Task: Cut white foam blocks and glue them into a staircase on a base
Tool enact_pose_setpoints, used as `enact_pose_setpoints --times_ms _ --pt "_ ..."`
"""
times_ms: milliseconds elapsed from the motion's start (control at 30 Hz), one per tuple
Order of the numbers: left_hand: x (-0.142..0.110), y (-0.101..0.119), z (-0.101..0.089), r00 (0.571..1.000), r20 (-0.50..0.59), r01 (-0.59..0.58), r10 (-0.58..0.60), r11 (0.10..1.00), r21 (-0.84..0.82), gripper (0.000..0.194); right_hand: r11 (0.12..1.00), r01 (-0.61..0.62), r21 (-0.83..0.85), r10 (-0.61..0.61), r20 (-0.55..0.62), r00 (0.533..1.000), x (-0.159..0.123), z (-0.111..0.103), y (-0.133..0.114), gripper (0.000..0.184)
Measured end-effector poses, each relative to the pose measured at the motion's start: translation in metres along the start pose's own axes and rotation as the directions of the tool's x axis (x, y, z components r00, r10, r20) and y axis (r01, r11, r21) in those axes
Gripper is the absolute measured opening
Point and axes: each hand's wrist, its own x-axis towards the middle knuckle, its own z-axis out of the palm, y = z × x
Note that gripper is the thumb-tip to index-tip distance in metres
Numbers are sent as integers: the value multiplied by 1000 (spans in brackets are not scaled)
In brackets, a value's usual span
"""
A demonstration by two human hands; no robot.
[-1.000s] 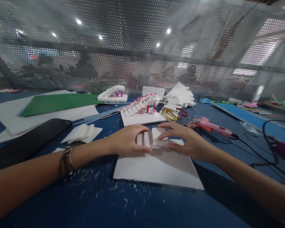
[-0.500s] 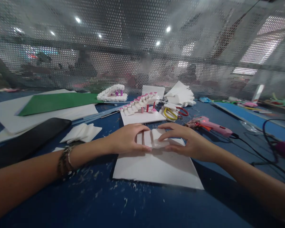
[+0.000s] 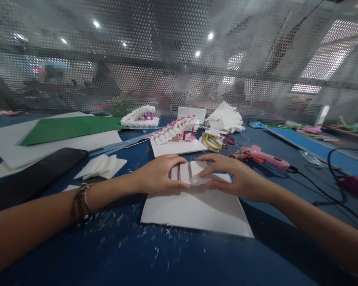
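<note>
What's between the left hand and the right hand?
In the head view, a row of white pieces lies between the left hand and the right hand, over the white sheet.

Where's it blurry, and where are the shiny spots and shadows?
Head view: things behind the mesh screen look blurry; head view: lights glare white through it; head view: shadows darken the white board near the left hand and right hand, and the blue table beside it.

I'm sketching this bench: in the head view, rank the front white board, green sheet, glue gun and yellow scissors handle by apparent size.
Front white board
Green sheet
Glue gun
Yellow scissors handle
</note>
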Motion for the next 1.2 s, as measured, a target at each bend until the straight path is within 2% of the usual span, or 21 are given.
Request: enact_pose_setpoints --times_ms 833,1200 --pt "-1 2 0 1000 12 21 -21 1000 -15 57 1000 6 4 -6 13 1000 -1 -1 -1 21" --pt "-1 -1 0 1000 12 -7 7 1000 -24 55 1000 -2 11 1 27 1000 -1 0 -1 22"
